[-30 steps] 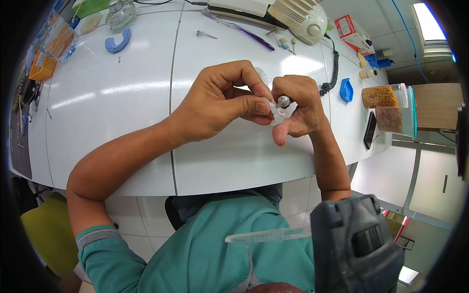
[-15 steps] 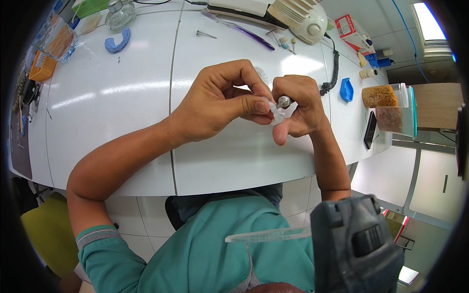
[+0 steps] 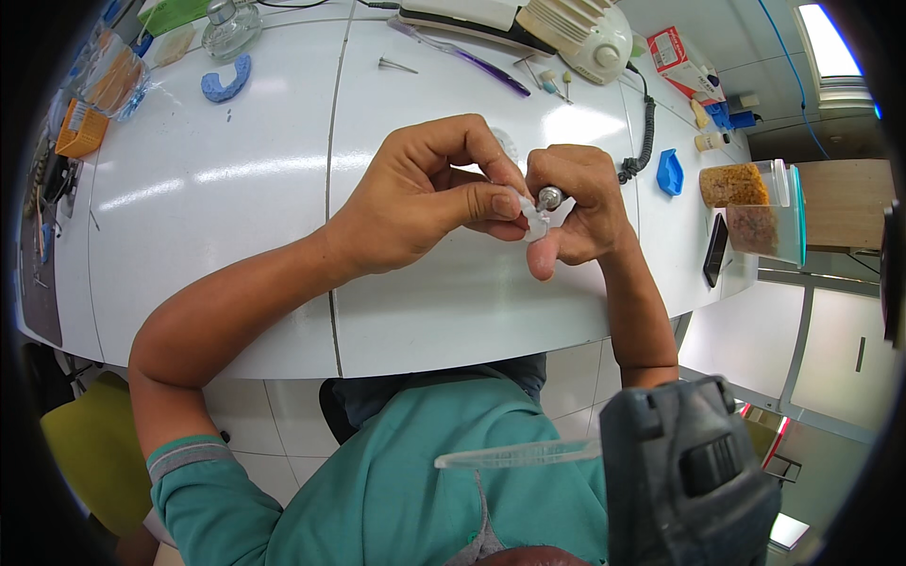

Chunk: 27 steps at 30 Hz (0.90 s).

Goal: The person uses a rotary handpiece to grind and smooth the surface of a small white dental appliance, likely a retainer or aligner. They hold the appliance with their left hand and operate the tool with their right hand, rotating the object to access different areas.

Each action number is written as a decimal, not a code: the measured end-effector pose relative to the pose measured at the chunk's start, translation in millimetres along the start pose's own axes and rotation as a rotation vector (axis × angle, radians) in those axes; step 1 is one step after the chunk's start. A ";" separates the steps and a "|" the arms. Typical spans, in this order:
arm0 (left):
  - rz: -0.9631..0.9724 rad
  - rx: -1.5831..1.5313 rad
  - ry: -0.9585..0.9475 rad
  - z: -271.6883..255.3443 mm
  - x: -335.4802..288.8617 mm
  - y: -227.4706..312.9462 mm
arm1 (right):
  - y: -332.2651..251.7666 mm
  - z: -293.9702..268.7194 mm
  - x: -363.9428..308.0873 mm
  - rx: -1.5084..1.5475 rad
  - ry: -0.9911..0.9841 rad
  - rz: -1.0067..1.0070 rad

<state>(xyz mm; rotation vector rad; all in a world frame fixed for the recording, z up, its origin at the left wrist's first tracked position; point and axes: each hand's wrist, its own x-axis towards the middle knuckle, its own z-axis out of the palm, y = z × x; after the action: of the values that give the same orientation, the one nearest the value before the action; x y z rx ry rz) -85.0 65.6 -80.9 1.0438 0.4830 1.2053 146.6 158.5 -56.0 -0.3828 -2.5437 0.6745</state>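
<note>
Above the white table, my left hand [image 3: 406, 203] pinches a small whitish translucent curved piece, like a dental tray or aligner [image 3: 536, 226], between thumb and fingers. My right hand [image 3: 587, 193] is wrapped round a metal-tipped rotary handpiece [image 3: 550, 197], and its thumb points down beside the piece. The handpiece's tip lies close against the piece's upper edge; whether they touch I cannot tell. Most of the handpiece is hidden in my right hand. Partly behind my fingers, another clear piece [image 3: 505, 143] lies on the table.
A coiled black cord [image 3: 648, 132] runs down from near a beige machine [image 3: 587, 42] to my right hand. Beyond lie a purple toothbrush [image 3: 472, 66], small burs [image 3: 557, 83] and a loose pin [image 3: 397, 65]. A blue horseshoe-shaped mould [image 3: 226, 87] sits left; tubs [image 3: 755, 212] and a phone [image 3: 715, 251] right.
</note>
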 end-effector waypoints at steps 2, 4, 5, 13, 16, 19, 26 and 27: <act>-0.002 -0.004 0.000 0.3 0.2 -0.1 | 0.1 0.7 -0.2 0.008 0.007 -0.001; -0.005 -0.004 0.003 0.5 0.0 0.4 | 0.0 1.3 0.1 0.013 0.013 -0.001; -0.004 0.002 0.004 0.3 -0.3 0.5 | -0.2 1.5 0.5 0.015 0.014 -0.001; 0.002 0.006 -0.008 0.2 0.3 0.6 | -0.6 0.8 -0.1 0.013 0.011 0.003; 0.010 -0.045 0.008 1.8 -0.5 2.7 | -0.2 1.8 0.7 0.020 0.018 -0.006; 0.009 -0.049 0.006 2.0 -0.7 2.6 | -2.0 0.9 0.9 0.023 0.015 -0.001; 0.004 0.003 0.001 0.5 -0.2 0.9 | -1.1 0.6 1.0 0.014 0.009 0.000; 0.003 0.000 0.003 0.3 -0.4 0.9 | -1.0 0.9 1.2 0.012 0.010 0.000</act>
<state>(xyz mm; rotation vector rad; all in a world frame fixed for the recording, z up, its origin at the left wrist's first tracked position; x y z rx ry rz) -85.3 65.2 -80.1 1.0438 0.4837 1.2094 145.0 157.8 -55.7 -0.3818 -2.5294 0.6856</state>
